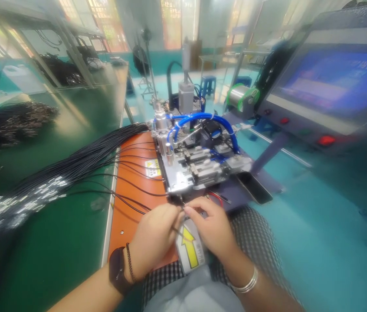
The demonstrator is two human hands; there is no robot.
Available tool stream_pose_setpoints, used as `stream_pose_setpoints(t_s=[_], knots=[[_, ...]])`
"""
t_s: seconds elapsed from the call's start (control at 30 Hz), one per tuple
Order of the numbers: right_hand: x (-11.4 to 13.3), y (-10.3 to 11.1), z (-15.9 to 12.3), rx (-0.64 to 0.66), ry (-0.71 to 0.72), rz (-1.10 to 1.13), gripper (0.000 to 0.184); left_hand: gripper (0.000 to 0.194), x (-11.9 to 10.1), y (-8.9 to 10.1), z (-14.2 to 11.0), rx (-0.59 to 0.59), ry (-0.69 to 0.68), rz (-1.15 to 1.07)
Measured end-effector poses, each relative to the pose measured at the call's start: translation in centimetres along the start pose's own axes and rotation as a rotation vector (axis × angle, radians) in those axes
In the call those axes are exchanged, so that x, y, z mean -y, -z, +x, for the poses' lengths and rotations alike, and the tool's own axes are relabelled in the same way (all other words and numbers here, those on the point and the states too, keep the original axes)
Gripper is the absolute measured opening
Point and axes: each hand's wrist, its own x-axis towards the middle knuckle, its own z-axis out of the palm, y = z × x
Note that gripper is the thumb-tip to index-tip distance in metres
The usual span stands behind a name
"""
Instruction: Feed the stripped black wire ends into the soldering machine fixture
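Note:
My left hand (155, 234) is closed, its fingers wrapped round a thin black cable (181, 235) whose free part hangs below the fingers. Thumb and forefinger of my right hand (214, 225) pinch together at the cable's end, touching the left fingertips. The tip itself is mostly hidden between the fingers. Just beyond both hands is the front edge of a machine (178, 184) with metal clamps and blue air hoses (203, 116). Several black cables run across the orange plate (138, 149) into the machine's left side.
A thick bundle of black cables (82, 158) lies on the green table (56, 225) at left. On the right stand a control panel with a screen (333, 78) and a solder wire spool (240, 96). A black phone (255, 188) rests on the machine's right corner.

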Motion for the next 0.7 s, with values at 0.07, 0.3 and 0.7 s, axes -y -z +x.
stream_pose_setpoints(t_s=[0.07, 0.3, 0.7], knots=[[-0.4, 0.1, 0.2, 0.020, -0.031, 0.032, 0.009, 0.017, 0.0, 0.3, 0.0, 0.059, -0.013, -0.003], [-1.8, 0.7, 1.0, 0.111, -0.255, 0.059, 0.013, 0.036, 1.0, -0.3, 0.5, 0.235, 0.027, -0.100], [-3.2, 1.4, 1.5, 0.248, -0.343, 0.067, 0.014, 0.043, 1.7, -0.2, 1.0, 0.273, -0.096, -0.038]])
